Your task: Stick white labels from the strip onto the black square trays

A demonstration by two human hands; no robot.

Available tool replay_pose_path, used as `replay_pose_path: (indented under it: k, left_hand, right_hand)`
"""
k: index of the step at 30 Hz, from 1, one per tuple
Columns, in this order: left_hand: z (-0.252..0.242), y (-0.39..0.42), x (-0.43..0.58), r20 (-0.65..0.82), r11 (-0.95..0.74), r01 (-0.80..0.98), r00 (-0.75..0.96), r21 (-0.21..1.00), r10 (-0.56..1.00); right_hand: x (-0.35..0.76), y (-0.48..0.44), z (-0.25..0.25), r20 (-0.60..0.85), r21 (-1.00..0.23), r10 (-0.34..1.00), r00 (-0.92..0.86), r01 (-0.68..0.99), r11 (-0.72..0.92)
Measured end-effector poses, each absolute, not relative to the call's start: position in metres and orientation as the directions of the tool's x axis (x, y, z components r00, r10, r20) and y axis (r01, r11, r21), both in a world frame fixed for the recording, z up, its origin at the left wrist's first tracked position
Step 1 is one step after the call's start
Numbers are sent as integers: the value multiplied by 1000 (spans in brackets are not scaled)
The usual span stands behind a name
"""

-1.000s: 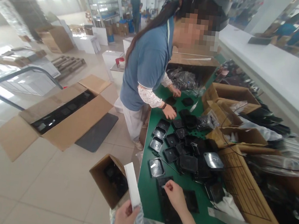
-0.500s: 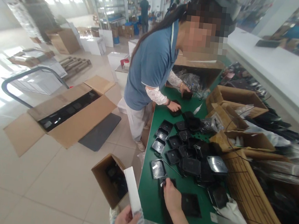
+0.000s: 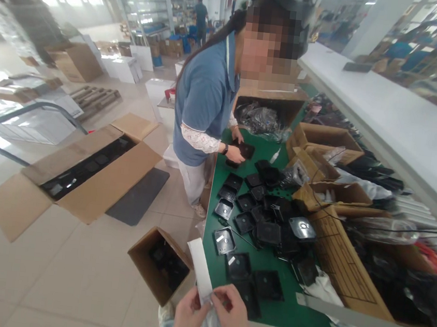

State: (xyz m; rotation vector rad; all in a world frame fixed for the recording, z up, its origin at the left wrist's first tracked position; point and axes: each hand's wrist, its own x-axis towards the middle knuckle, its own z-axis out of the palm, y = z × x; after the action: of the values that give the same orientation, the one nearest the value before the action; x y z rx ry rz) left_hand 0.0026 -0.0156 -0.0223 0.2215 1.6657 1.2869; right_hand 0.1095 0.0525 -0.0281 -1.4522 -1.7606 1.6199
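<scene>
My left hand (image 3: pixel 190 311) is closed on a white paper strip (image 3: pixel 200 271), which sticks up over the table's near left edge. Against the strip's lower end, my right hand (image 3: pixel 229 310) pinches with thumb and finger, close to the left thumb; the fingers hide what lies between them. Just beyond my hands, a shallow black plastic tray (image 3: pixel 239 267) has a small white label (image 3: pixel 231 260) on it. A glossy tray (image 3: pixel 224 240) behind it also carries a white patch. Another black tray (image 3: pixel 269 285) lies to the right.
Several black trays pile up on the green table (image 3: pixel 216 184). Cardboard boxes (image 3: pixel 344 260) line its right side. A carton (image 3: pixel 158 266) of dark parts stands below left. Across the table, a co-worker (image 3: pixel 206 89) handles a black part.
My right hand has come back from the near black tray to the strip in my left hand. A white label now shows on that tray. The co-worker's hands have come together.
</scene>
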Motion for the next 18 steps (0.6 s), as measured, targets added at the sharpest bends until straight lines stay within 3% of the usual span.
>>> replay_pose_path:
  k: [5,8,11,14,18]
  left_hand:
    - [-24,-7,10,-595,429,-420,-466,800,655]
    - [-31,-6,12,-605,469,-383,-481,796,634]
    - [-41,-10,11,-621,521,-343,-504,782,600]
    - [-52,-16,12,-618,527,-331,-509,783,599]
    - [-63,-23,15,-612,501,-355,-523,789,594]
  right_hand:
    - [121,44,-29,-194,-908,874,-445,419,12]
    - [148,53,-45,-214,-889,906,-366,458,-24]
    - [181,75,-73,-331,-738,930,-161,658,-149]
    - [198,94,-102,-397,-572,897,-193,817,-77]
    - [190,100,-124,-456,-480,853,-255,877,6]
